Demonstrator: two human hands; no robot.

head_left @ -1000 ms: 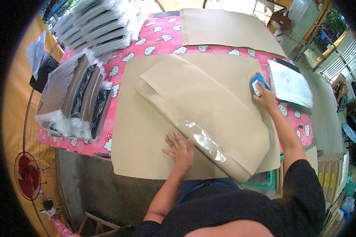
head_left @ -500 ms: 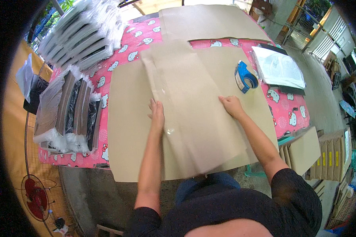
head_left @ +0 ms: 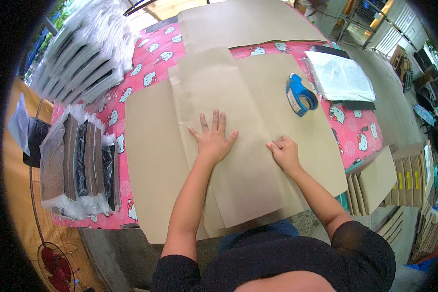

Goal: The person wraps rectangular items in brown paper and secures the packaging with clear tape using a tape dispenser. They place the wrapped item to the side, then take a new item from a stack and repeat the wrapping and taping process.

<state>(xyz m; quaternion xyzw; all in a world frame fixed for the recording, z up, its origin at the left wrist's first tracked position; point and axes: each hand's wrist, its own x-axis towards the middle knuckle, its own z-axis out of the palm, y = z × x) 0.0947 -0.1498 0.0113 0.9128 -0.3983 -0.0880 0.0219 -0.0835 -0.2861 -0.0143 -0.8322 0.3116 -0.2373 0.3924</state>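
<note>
A long folded sheet of brown paper [head_left: 228, 97] lies lengthwise on a larger brown sheet [head_left: 151, 160] on the table. My left hand [head_left: 214, 137] presses flat on the folded sheet, fingers spread. My right hand [head_left: 284, 153] rests at the folded sheet's right edge with fingers curled, pinching or pressing the paper edge. A blue tape dispenser [head_left: 300, 95] sits on the paper to the right, beyond my right hand, untouched.
A pink patterned tablecloth [head_left: 360, 136] covers the table. Plastic-wrapped dark bundles [head_left: 80, 163] lie at left, more wrapped stacks [head_left: 87, 58] at the far left corner. A clear bag on a dark item [head_left: 338, 78] sits right. Cardboard pieces [head_left: 379, 180] stand beside the table. Another brown sheet [head_left: 238, 22] lies farther back.
The right hand let go of the blue tape dispenser and came to the folded paper's edge. The folded sheet was turned from diagonal to lengthwise; the left hand moved up onto its middle.
</note>
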